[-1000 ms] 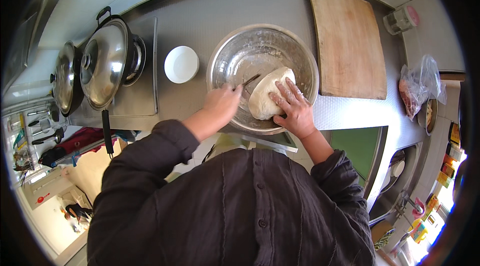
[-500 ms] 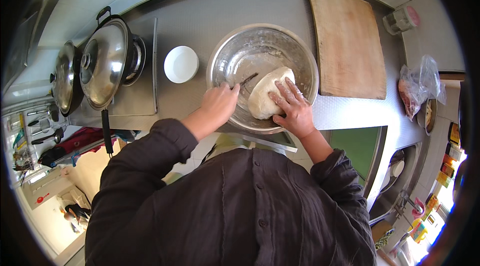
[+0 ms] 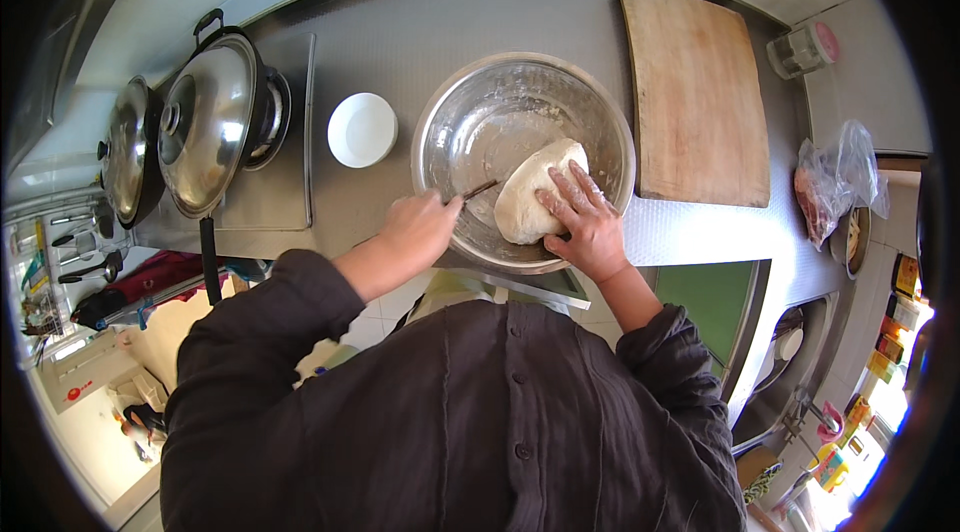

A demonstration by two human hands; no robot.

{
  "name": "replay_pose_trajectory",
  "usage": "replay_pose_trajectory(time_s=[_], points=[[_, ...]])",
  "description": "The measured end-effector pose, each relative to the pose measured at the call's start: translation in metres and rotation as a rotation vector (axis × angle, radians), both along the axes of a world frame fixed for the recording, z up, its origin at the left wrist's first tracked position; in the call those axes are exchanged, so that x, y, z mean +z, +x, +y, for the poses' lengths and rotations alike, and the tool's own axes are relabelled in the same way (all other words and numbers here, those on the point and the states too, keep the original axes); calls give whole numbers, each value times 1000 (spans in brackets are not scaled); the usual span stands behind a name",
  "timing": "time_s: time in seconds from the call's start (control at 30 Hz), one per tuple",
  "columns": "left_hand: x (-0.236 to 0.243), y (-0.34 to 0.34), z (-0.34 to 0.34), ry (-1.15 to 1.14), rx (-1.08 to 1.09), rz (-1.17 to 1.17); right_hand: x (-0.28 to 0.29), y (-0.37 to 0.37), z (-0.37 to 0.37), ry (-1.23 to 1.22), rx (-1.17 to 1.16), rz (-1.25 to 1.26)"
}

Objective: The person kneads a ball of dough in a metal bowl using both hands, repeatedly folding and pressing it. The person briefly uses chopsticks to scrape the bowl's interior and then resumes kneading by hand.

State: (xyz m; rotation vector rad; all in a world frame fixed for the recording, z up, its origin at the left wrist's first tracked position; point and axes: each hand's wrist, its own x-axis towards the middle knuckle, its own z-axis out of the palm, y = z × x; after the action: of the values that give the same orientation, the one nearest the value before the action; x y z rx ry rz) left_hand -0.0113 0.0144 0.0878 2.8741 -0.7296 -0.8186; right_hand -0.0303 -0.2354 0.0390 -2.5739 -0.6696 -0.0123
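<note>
A large steel bowl sits on the counter with a pale lump of dough in its right half and flour residue on its inside. My left hand is closed on a thin dark utensil, possibly a knife or stick, whose tip reaches into the bowl just left of the dough. My right hand grips the dough from above, floury fingers over its top and thumb low at the near side.
A white bowl is left of the steel bowl, two lidded woks farther left. A wooden board lies right, beside a jar and plastic bag. A sink is at lower right.
My left hand and the utensil have moved down and to the left, away from the dough. My right hand stays on the dough, and the view has shifted slightly.
</note>
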Motion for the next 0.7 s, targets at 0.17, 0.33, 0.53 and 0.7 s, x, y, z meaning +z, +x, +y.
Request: replay_pose_trajectory(time_s=[0.17,0.33,0.53,0.7], points=[[-14,14,-21,-93,11,-124,0,5,6,12,14,-16],[-9,-4,8,-8,-35,-28,1,0,0,0,1,24],[-37,39,-31,-135,94,-195,0,3,3,8,20,0],[-14,18,5,38,68,-137,1,1,-3,1,12,12]])
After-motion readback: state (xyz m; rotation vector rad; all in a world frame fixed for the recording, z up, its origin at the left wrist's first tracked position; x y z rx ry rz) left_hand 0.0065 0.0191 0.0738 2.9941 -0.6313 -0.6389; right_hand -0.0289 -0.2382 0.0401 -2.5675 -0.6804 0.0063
